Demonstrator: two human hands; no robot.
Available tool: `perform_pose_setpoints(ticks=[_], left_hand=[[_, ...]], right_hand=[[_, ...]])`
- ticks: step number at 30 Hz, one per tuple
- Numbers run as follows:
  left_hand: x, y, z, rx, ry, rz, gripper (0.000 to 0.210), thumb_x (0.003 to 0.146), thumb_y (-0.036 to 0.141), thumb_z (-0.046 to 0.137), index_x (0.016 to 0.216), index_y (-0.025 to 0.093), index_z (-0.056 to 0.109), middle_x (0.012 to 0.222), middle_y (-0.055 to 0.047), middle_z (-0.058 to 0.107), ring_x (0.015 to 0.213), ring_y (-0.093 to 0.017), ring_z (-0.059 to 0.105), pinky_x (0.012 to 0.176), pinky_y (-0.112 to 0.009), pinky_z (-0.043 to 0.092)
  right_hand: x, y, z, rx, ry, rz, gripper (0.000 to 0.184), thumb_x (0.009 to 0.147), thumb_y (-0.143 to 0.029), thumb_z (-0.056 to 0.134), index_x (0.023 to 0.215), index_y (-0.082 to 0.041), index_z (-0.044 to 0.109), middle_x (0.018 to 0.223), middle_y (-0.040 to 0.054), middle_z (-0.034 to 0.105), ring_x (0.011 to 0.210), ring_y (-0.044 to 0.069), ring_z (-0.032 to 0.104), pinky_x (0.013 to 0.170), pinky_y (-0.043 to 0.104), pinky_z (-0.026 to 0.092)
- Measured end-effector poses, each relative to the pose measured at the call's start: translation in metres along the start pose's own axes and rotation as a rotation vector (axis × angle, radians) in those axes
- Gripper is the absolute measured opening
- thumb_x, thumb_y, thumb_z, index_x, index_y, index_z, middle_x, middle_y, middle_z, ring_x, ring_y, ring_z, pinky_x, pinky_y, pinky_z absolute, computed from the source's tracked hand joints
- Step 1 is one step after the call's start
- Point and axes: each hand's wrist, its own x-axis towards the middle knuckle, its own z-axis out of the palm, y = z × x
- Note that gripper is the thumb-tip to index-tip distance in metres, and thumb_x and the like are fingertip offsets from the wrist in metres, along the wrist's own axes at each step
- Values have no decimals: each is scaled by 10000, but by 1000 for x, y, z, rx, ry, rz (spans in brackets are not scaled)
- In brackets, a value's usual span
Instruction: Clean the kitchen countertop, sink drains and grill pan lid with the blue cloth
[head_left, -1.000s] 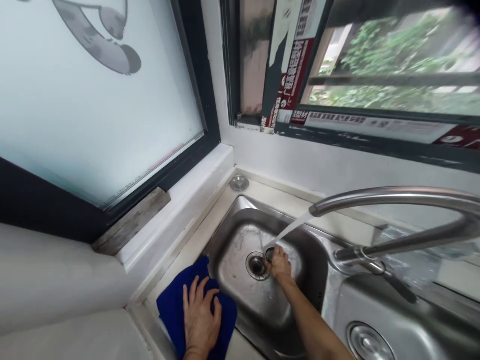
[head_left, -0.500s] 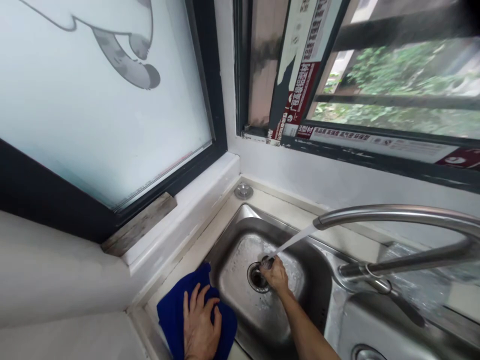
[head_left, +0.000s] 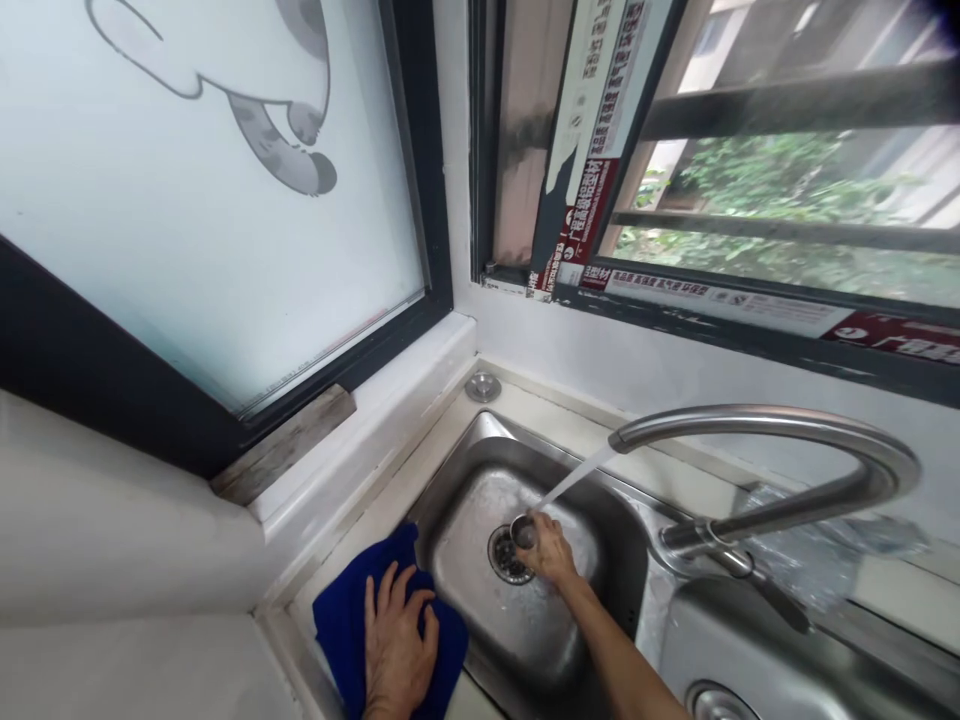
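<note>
My right hand (head_left: pixel 549 550) is closed around a small metal sink strainer basket (head_left: pixel 523 531), its round rim tilted towards me. It is above and beside the drain (head_left: pixel 510 556) in the left basin (head_left: pixel 487 620). Water (head_left: pixel 574 476) runs from the faucet (head_left: pixel 750 415) onto the hand and the basket. My left hand (head_left: pixel 401 635) lies with fingers spread on a blue cloth (head_left: pixel 341 620), which drapes over the counter at the basin's left edge.
A round metal drain cover (head_left: pixel 482 386) sits in the counter's back corner. Right of the faucet is crumpled clear plastic (head_left: pixel 806 560). A second basin (head_left: pixel 720 630) with its own drain adjoins on the right. Walls and windows (head_left: pixel 780 200) close in the corner.
My right hand has turned the strainer basket so its opening shows more. The drain's holes now show more clearly. The left hand stays on the cloth; the view has shifted slightly.
</note>
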Motion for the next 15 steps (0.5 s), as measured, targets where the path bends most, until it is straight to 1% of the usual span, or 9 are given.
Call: perform_pose_setpoints(ticks=[3, 7, 10, 13, 15], left_hand=[[-1, 2, -2, -24, -11, -19, 270, 868, 177, 512, 968, 293, 735, 1302, -39, 642, 1351, -304, 460, 1181, -675, 261], [0, 5, -4, -59, -26, -41, 268, 879, 176, 508, 970, 280, 738, 1321, -45, 632, 1373, -308, 433, 1194, -662, 229], [2, 7, -5, -84, -25, -64, 257, 886, 191, 514, 972, 277, 741, 1323, -48, 632, 1372, -302, 434, 1207, -642, 211], [2, 7, -5, -99, -30, -66, 250, 880, 194, 526, 976, 279, 741, 1324, -47, 631, 1373, -297, 433, 1214, -630, 200], [1, 7, -5, -90, -32, -55, 257, 882, 193, 518, 985, 275, 740, 1326, -54, 629, 1375, -297, 432, 1215, -631, 200]], right_hand=[[8, -2, 0, 40, 16, -6, 596, 631, -361, 687, 1191, -203, 558, 1175, 84, 628, 1155, 315, 540, 976, 409, 462], [19, 1, 1, 114, 82, 23, 639, 690, -439, 635, 1250, -158, 510, 1222, 136, 600, 1183, 333, 523, 1009, 440, 434], [17, 9, -4, 162, 99, 17, 676, 670, -474, 643, 1245, -145, 509, 1210, 147, 606, 1177, 347, 528, 1019, 456, 429], [11, 13, -10, 217, 122, -8, 762, 661, -474, 637, 1326, -158, 440, 1300, 144, 568, 1230, 333, 505, 1055, 456, 410], [8, 11, -9, 262, 122, -41, 795, 662, -469, 639, 1362, -182, 396, 1346, 128, 547, 1256, 306, 498, 1072, 430, 406]])
